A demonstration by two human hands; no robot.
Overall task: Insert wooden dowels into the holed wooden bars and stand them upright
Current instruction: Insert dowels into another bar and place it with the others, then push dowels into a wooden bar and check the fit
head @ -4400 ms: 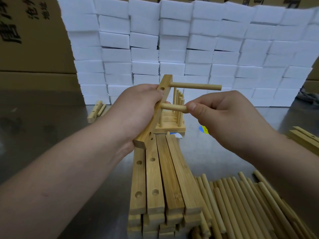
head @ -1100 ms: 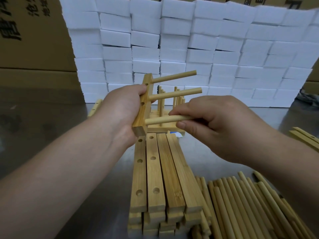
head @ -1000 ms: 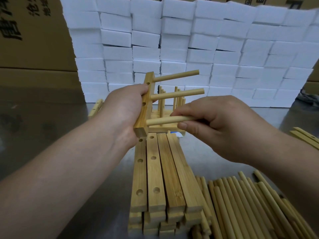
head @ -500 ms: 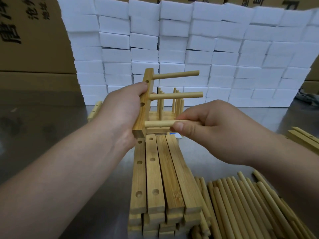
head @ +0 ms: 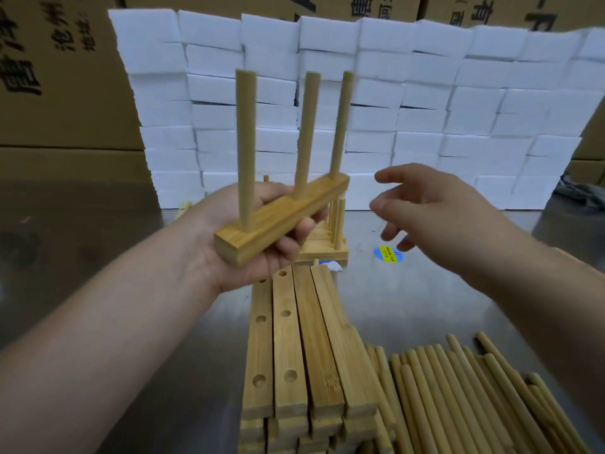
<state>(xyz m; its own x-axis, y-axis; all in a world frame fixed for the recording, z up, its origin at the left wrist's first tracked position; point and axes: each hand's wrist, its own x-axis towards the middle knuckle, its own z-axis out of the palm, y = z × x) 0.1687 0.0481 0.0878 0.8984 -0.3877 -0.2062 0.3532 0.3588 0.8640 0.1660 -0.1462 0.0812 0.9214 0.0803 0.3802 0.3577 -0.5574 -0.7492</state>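
The left hand (head: 262, 270) grips one bar (head: 281, 217) from beneath, fingers curled round it, above a stack (head: 314, 348) whose top layer shows four bars. Three dowels (head: 246, 149) stand upright in the held bar. The right hand (head: 435, 211) hovers near its far end, fingers (head: 393, 173) loosely spread, holding nothing. Loose dowels (head: 458, 394) lie on the table (head: 425, 306), too many to count.

Only hands and forearms of the person show. Left hand (head: 258, 268): bare, smooth, fingers fairly thick. Left forearm (head: 114, 326): bare all the way to the frame edge, looks broad near the camera. Right hand (head: 435, 208): bare, fingers slightly motion-blurred. Right forearm (head: 543, 290): bare to the frame edge too.
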